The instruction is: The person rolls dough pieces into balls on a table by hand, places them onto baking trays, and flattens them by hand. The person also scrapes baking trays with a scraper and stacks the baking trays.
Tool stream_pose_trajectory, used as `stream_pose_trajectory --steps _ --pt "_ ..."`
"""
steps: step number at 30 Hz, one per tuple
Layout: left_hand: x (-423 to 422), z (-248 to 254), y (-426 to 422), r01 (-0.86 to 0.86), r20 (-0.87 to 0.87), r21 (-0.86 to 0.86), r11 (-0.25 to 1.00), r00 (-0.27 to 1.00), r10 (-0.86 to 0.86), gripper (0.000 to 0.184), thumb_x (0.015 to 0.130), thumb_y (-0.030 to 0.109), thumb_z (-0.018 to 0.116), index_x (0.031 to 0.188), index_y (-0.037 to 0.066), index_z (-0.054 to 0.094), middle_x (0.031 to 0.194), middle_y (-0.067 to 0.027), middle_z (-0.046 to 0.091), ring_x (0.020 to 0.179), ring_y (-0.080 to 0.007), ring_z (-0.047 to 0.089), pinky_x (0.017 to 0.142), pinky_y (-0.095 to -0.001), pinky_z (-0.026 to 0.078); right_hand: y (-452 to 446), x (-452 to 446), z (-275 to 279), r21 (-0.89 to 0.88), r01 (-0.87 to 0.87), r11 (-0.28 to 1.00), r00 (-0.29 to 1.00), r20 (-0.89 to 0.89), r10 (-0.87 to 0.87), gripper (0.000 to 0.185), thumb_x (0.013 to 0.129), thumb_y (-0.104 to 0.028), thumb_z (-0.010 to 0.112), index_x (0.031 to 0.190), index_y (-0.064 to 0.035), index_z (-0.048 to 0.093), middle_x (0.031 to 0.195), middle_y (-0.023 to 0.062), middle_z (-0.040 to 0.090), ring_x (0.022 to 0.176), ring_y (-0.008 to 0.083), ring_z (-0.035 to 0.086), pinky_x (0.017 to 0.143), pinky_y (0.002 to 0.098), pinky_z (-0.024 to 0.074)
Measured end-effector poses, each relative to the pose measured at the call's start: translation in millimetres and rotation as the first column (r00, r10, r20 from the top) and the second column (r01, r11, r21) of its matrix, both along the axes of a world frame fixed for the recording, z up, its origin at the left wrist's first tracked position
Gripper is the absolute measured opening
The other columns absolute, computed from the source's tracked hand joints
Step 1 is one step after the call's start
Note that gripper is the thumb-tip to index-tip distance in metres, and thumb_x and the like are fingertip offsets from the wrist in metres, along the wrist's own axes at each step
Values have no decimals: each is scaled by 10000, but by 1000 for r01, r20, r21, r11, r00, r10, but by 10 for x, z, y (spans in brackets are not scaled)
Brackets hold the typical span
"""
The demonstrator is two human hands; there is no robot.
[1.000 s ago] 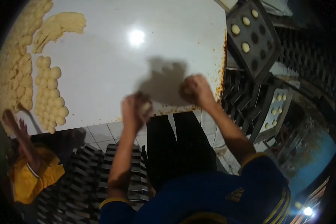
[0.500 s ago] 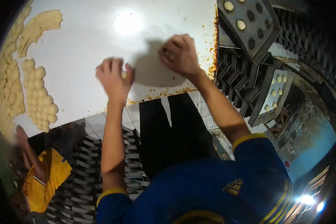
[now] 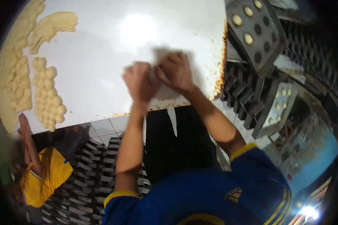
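Observation:
My left hand [image 3: 141, 82] and my right hand [image 3: 176, 73] are close together over the white tabletop [image 3: 101, 78], near its front edge. Both have curled fingers and are smeared by motion. Half a second earlier a pale dough ball showed under each of them; the palms hide the dough now. To the left, a cluster of small dough balls [image 3: 49, 90] lies on the tabletop. Beyond it is a flattened strip of dough [image 3: 56, 26], and along the far left side stretches a large mass of dough [image 3: 11, 82].
At the right, a dark baking tray [image 3: 266, 56] carries several dough balls, with a second tray [image 3: 264, 129] of them lower down. Stacked dark metal racks stand around the table. A co-worker in a yellow shirt [image 3: 50, 176] is at the lower left, one arm by the dough.
My hands have come together from wide apart, the left moving right and the right slightly down. The view has shifted, so more dough balls show on the upper tray.

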State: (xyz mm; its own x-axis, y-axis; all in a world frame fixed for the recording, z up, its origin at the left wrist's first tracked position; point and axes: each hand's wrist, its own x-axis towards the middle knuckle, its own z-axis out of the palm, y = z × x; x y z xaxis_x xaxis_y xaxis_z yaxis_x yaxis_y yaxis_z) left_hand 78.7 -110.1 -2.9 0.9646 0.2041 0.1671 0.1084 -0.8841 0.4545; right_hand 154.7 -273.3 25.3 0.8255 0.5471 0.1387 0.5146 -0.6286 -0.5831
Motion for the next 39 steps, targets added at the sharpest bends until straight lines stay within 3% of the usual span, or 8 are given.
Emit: stream_pose_trajectory --steps 3,5,10,13,16,31,37,39 --pt "-413 503 -56 1 -164 -196 981 986 -33 358 874 236 818 1198 109 736 1267 -123 645 1211 -404 592 1034 -560 471 -334 -347 -133 61 -88 994 989 -114 94 390 881 -231 891 1233 -122 763 1333 138 676 1281 419 583 1095 585 490" --pt "-595 660 135 -18 -190 -268 963 981 -35 471 845 62 846 1306 113 765 1408 -132 677 1288 -399 603 1090 -486 520 -452 -355 215 44 3 999 987 -161 4 460 831 -138 909 1262 -128 746 1370 146 660 1299 415 588 1101 544 502" --pt "-84 987 935 -36 -235 -505 862 967 -97 437 888 8 757 1320 66 737 1301 -152 733 1158 -396 675 1043 -479 555 -482 -330 224 26 -70 997 997 -44 71 420 830 -86 860 1230 -125 736 1310 109 688 1231 366 640 1068 497 517" --pt "700 863 1689 -172 -36 -229 958 985 168 437 933 67 688 1366 12 703 1216 -210 733 1072 -442 670 995 -523 550 -499 -338 237 65 -60 996 997 -46 63 406 821 -73 855 1208 -114 740 1301 109 692 1229 371 645 1074 499 515" --pt "1231 663 2251 -230 -56 -13 973 972 229 572 915 75 733 1482 28 676 1212 -198 741 1104 -417 711 989 -512 580 -501 -342 244 70 -56 996 995 -76 61 386 814 -59 845 1184 -105 745 1294 110 695 1231 373 646 1084 503 510" --pt "1387 677 2223 -284 -282 128 950 908 309 410 909 249 771 1228 -8 744 1170 -254 758 1100 -438 740 948 -519 589 -539 -339 215 137 -40 990 993 -104 54 352 802 -26 775 1143 -103 734 1236 113 703 1205 375 649 1072 516 509" --pt "122 1071 800 -336 -197 -330 882 938 284 324 916 218 721 1131 -21 684 1113 -219 622 1056 -436 606 929 -517 525 -533 -345 181 127 -23 992 996 -82 34 327 803 -41 792 1117 -105 729 1207 103 697 1176 368 654 1046 513 525" --pt "-261 964 396 -267 -211 -320 909 956 206 319 875 155 744 1146 6 667 1182 -214 602 1068 -433 607 920 -509 520 -494 -334 195 102 -21 995 997 -71 28 314 814 -61 811 1113 -106 728 1200 102 692 1156 366 655 1034 515 526"
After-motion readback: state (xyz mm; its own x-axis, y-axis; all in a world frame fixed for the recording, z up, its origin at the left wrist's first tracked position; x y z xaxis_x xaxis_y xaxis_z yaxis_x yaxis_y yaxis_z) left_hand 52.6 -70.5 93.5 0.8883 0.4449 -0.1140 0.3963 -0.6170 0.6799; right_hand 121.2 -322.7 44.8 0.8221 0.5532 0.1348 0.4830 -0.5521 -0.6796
